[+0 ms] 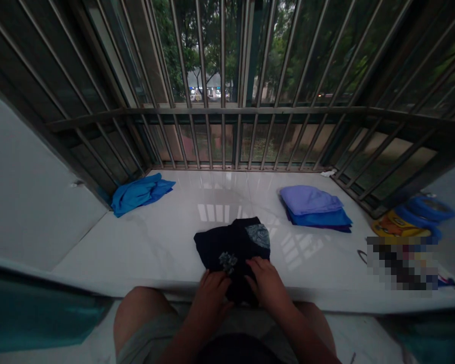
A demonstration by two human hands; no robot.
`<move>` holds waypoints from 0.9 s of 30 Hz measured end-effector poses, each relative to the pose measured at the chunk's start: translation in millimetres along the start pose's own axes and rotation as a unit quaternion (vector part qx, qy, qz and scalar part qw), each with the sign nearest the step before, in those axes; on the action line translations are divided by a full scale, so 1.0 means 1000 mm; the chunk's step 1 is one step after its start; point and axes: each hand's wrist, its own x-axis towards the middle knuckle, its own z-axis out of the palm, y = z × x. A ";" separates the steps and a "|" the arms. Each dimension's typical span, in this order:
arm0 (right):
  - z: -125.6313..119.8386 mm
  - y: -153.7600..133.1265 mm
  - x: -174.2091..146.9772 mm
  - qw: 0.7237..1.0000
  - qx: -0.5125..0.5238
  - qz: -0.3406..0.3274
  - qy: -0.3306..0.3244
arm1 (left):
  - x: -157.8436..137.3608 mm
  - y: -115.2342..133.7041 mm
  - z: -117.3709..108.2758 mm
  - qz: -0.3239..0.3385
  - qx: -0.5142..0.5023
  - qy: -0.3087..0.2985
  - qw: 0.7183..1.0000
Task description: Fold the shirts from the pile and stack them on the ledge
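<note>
A dark navy garment with grey patterned patches lies partly folded on the white ledge in front of me, its lower part reaching the front edge. My left hand is at its lower left side, fingers curled over the cloth and the thumb lower down. On the right side rests my right hand, its thumb spread away from the fingers, which lie on the fabric. The cloth beneath both palms is hidden.
A crumpled blue cloth lies at the ledge's left. Folded clothes, lilac over blue, are stacked at the right. Blue and yellow items stand beyond, beside a blurred-out patch. Metal window bars close the back of the white ledge.
</note>
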 end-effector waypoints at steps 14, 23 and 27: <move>-0.035 -0.022 -0.028 0.976 0.154 0.078 0.134 | 0.008 0.001 -0.029 -0.029 -0.116 0.115 0.986; -0.073 -0.065 -0.090 0.941 0.225 0.105 -0.229 | 0.027 0.054 -0.079 -0.223 -0.336 0.130 0.906; -0.070 -0.070 -0.089 0.906 0.375 0.137 -0.138 | 0.024 0.083 -0.091 -0.184 -0.466 0.051 0.864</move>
